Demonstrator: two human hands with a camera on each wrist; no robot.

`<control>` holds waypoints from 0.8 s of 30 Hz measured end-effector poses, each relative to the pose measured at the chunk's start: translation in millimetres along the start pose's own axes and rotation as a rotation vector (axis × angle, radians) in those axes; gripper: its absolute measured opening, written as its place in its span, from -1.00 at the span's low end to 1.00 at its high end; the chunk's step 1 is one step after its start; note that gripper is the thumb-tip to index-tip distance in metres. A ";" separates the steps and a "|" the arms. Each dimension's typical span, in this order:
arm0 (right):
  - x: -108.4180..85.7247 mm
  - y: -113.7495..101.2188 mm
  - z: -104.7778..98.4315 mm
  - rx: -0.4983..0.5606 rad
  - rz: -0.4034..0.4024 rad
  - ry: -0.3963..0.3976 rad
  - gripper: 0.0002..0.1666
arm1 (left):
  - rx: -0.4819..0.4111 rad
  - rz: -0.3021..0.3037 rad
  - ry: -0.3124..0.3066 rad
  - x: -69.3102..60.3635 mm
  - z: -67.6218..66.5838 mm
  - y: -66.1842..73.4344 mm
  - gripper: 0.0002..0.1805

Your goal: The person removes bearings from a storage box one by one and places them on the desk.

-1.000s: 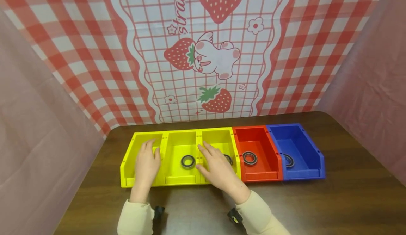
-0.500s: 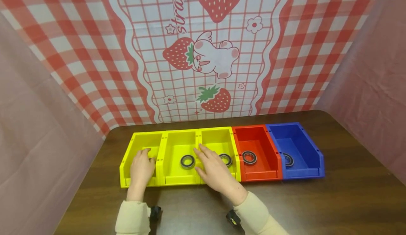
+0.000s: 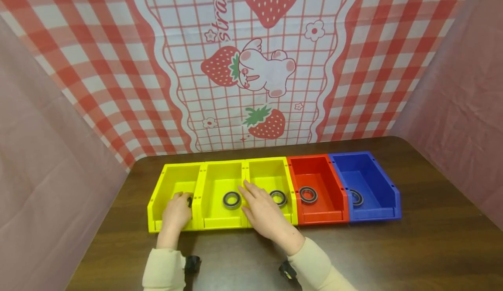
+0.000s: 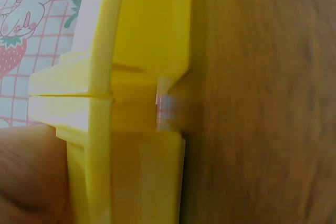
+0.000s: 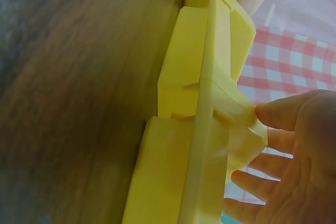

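Observation:
My left hand (image 3: 176, 212) reaches down into the leftmost yellow bin (image 3: 159, 195). Its curled fingers pinch a dark ring bearing (image 3: 190, 201), mostly hidden by the hand. In the left wrist view only part of that hand (image 4: 31, 174) shows, behind the bin wall. My right hand (image 3: 265, 210) hovers with fingers extended over the divider of the middle and third yellow bins; in the right wrist view the thumb of this hand (image 5: 299, 150) lies by the bin edge. Bearings lie in the middle yellow bin (image 3: 232, 200) and the third yellow bin (image 3: 278, 198).
A red bin (image 3: 322, 217) and a blue bin (image 3: 377, 214) continue the row to the right. One bearing (image 3: 308, 195) lies in the red bin, another bearing (image 3: 356, 198) in the blue one. The brown table (image 3: 432, 247) extends around them, with a patterned cloth (image 3: 267, 64) behind.
My left hand has moved lower and nearer into the leftmost bin, its fingers have curled, and a dark bearing now shows at them. The right hand has shifted slightly left.

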State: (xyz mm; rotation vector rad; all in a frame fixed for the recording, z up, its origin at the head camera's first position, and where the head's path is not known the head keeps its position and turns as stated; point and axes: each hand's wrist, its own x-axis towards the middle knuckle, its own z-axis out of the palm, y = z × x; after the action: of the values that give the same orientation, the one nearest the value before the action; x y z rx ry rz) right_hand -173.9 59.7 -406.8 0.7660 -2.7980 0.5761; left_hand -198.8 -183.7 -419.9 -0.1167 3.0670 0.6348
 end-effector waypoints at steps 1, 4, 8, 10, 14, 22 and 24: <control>-0.2 -0.1 0.2 -0.003 0.000 -0.002 -0.37 | 0.007 0.000 -0.015 0.0 0.4 -0.2 -0.57; -0.7 -0.5 0.0 -0.009 0.002 -0.008 -0.37 | 0.009 -0.003 -0.033 0.3 1.3 -0.6 -0.56; -0.5 -0.7 -0.3 -0.013 0.001 -0.011 -0.37 | -0.004 0.005 -0.013 -0.1 1.5 0.0 -0.57; -0.4 -0.7 -0.5 -0.010 0.002 -0.013 -0.38 | -0.009 0.017 0.002 -0.7 1.5 0.3 -0.58; -0.5 -0.7 -0.9 -0.004 0.006 -0.020 -0.37 | -0.016 0.039 0.034 -1.3 2.0 0.0 -0.61; -0.5 0.1 -0.3 -0.015 -0.003 -0.005 -0.36 | -0.055 0.038 0.090 -2.8 -1.8 0.1 -0.63; -0.8 0.1 0.2 -0.013 -0.005 -0.005 -0.36 | -0.054 0.036 0.115 -4.7 -5.2 0.9 -0.62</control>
State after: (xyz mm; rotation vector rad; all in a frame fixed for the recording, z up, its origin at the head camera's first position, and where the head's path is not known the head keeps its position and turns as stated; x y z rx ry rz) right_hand -173.3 60.0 -407.1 0.7734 -2.8006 0.5555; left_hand -194.1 -184.6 -414.7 -0.1028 3.1693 0.7389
